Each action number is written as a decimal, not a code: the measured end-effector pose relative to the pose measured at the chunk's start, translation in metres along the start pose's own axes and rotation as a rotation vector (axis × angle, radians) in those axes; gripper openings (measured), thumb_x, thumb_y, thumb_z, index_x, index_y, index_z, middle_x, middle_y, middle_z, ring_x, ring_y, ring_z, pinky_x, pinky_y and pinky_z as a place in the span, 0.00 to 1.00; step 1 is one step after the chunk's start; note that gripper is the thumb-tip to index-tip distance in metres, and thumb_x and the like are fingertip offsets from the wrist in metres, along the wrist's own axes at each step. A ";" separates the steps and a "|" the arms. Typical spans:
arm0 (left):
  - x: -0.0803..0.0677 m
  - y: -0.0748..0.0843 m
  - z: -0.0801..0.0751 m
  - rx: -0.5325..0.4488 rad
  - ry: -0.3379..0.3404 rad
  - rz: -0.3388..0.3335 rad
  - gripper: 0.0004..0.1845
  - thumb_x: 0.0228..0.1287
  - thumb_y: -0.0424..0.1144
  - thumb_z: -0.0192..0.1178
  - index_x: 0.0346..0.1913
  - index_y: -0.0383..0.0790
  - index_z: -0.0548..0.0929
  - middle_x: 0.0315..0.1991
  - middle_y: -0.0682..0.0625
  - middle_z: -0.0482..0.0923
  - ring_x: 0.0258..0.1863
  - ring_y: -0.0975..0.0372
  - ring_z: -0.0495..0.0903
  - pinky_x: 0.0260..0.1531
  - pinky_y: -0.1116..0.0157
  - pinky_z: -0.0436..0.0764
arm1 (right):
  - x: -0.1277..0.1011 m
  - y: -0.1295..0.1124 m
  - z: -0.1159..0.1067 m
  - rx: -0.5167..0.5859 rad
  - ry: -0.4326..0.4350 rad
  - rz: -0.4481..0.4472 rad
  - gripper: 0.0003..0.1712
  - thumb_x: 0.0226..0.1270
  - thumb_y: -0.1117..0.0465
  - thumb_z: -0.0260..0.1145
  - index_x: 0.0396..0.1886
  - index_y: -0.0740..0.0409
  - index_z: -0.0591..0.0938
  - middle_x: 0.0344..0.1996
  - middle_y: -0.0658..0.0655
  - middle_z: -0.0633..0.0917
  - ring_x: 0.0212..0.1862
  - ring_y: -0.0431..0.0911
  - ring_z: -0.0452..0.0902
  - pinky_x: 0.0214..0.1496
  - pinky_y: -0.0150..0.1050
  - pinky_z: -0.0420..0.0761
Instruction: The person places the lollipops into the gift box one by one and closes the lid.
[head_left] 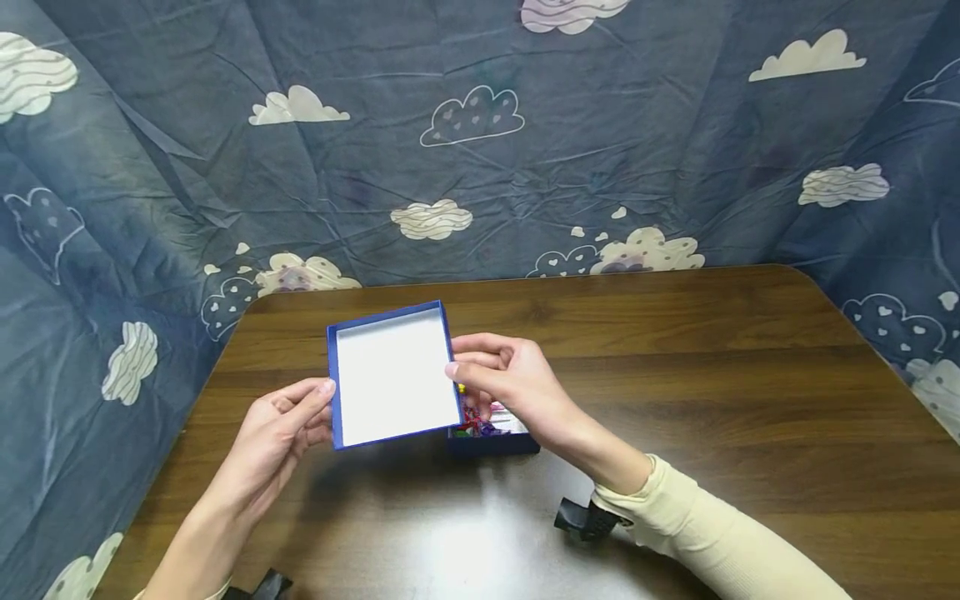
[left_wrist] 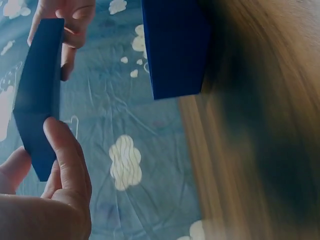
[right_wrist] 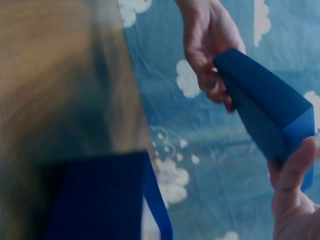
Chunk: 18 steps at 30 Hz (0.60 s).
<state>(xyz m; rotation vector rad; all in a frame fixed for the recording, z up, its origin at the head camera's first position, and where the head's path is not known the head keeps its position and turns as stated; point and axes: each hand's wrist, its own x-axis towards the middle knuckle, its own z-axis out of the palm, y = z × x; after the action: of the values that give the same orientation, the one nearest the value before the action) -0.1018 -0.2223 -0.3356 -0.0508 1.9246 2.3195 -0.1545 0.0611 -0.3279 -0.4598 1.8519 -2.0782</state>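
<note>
A square blue box lid (head_left: 397,379) with a white inside is held up above the table, its hollow side facing the head camera. My left hand (head_left: 281,437) pinches its left edge, thumb in front and fingers behind. The right hand (head_left: 525,387) grips the opposite edge between thumb and fingers. Both wrist views show the lid's blue outer sides (left_wrist: 42,85) between the two hands. Beyond the lid, a blue box (head_left: 495,444) stands on the table, partly hidden by the lid and right hand. Small colourful items (head_left: 480,425), red, purple and yellow, lie inside it; their kind is unclear.
The brown wooden table (head_left: 712,400) extends widely to the right. A blue cloth (head_left: 480,183) with cloud prints hangs behind it and at both sides. A black wrist camera (head_left: 581,518) sits under the right sleeve, and another (head_left: 270,585) is by the left wrist.
</note>
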 end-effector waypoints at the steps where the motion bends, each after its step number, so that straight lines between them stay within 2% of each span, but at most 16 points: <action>1: 0.002 -0.001 0.004 0.019 -0.002 0.004 0.09 0.72 0.37 0.58 0.46 0.34 0.82 0.37 0.46 0.85 0.35 0.60 0.84 0.35 0.62 0.84 | -0.001 -0.002 -0.005 -0.014 -0.002 -0.007 0.26 0.62 0.61 0.69 0.58 0.67 0.77 0.42 0.62 0.87 0.19 0.43 0.73 0.21 0.34 0.75; 4: 0.007 -0.001 0.015 0.071 -0.008 0.027 0.13 0.71 0.37 0.60 0.50 0.29 0.80 0.41 0.44 0.83 0.38 0.58 0.83 0.36 0.58 0.84 | -0.003 -0.008 -0.019 -0.045 -0.011 -0.041 0.25 0.62 0.63 0.69 0.58 0.68 0.77 0.42 0.63 0.86 0.19 0.43 0.72 0.19 0.33 0.73; 6: 0.009 -0.001 0.022 0.094 -0.012 0.041 0.17 0.71 0.36 0.60 0.54 0.25 0.77 0.43 0.43 0.82 0.39 0.57 0.82 0.38 0.55 0.84 | -0.004 -0.010 -0.026 -0.055 -0.019 -0.063 0.25 0.63 0.65 0.68 0.59 0.68 0.76 0.43 0.64 0.85 0.20 0.44 0.75 0.21 0.34 0.76; 9: 0.013 -0.001 0.031 0.111 -0.016 0.066 0.21 0.70 0.35 0.61 0.58 0.22 0.73 0.39 0.43 0.81 0.36 0.58 0.81 0.33 0.56 0.85 | -0.008 -0.012 -0.036 -0.068 -0.029 -0.090 0.26 0.64 0.67 0.68 0.61 0.68 0.75 0.46 0.65 0.85 0.24 0.48 0.80 0.26 0.39 0.81; 13: 0.019 -0.002 0.040 0.130 -0.047 0.108 0.22 0.69 0.33 0.61 0.60 0.25 0.72 0.30 0.44 0.82 0.30 0.58 0.82 0.23 0.59 0.83 | -0.013 -0.012 -0.047 -0.085 -0.031 -0.139 0.25 0.65 0.70 0.67 0.62 0.66 0.75 0.51 0.64 0.83 0.32 0.54 0.84 0.33 0.46 0.84; 18: 0.029 -0.006 0.050 0.146 -0.123 0.167 0.22 0.68 0.30 0.61 0.63 0.30 0.74 0.35 0.40 0.86 0.37 0.51 0.86 0.27 0.54 0.84 | -0.019 -0.010 -0.058 -0.085 -0.005 -0.212 0.21 0.66 0.72 0.64 0.59 0.67 0.77 0.51 0.70 0.81 0.39 0.56 0.85 0.43 0.48 0.83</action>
<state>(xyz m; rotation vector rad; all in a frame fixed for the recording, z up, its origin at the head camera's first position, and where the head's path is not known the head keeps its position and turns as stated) -0.1271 -0.1694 -0.3355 0.2710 2.1007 2.2124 -0.1635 0.1221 -0.3245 -0.7105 1.9701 -2.1318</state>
